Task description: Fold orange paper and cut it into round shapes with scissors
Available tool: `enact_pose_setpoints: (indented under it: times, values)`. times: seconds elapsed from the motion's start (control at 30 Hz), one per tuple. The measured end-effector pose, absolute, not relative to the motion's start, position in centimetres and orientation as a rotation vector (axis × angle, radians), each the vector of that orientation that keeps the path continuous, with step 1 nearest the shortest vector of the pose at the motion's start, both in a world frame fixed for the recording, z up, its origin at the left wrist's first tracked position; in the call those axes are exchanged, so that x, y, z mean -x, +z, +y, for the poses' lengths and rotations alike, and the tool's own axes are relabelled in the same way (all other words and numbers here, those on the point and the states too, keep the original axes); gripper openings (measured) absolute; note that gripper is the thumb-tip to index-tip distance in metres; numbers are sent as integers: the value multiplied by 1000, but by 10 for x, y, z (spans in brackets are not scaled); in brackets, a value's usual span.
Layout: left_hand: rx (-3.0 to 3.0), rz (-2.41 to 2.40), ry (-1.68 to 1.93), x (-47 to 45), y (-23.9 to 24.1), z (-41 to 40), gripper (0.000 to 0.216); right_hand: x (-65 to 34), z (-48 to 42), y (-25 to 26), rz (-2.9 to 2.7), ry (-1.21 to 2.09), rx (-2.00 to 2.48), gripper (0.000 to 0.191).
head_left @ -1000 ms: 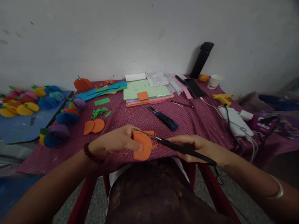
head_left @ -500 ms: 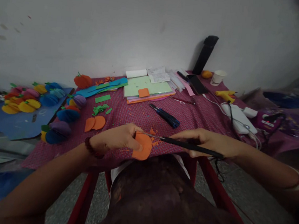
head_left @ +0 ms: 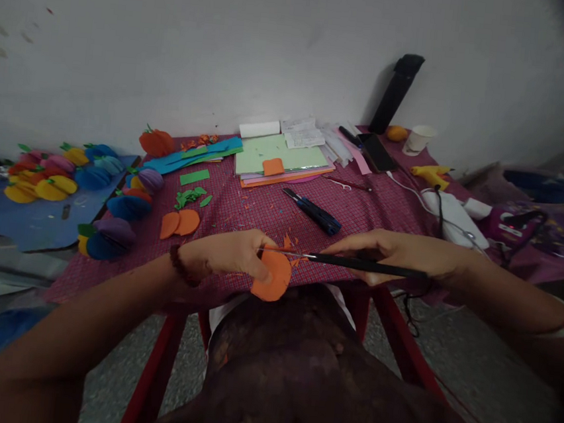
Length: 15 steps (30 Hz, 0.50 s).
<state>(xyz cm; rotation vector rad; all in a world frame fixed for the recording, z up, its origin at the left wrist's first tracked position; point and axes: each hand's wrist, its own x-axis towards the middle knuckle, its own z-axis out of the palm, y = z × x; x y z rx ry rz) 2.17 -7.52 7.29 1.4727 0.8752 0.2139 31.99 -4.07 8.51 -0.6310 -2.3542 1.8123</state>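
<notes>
My left hand pinches an orange paper piece with a rounded outline, held over the table's front edge. In my right hand is a pair of scissors with black handles, its blades pointing left along the top edge of the orange piece. Behind the blades lie small orange scraps. Two rounded orange pieces overlap on the cloth to the left, near green leaf-shaped cutouts. A blue and black utility knife rests beyond my hands.
Folded paper ornaments crowd a blue board at left. A stack of coloured sheets sits at the back. To the right are a phone, a paper cup, a yellow glue gun and a white power strip with cables.
The orange piece has turned in my left hand, and its outline looks rounder. The scissors still lie along its top edge, now more level. The whole view has shifted slightly.
</notes>
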Motion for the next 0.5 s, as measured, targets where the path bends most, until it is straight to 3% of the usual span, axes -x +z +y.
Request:
enact_pose_setpoints:
  times: [0.5]
  values:
    - [-1510,932,103,-23,72,-75,16,-325,-38,70,-2269,2028,734,67]
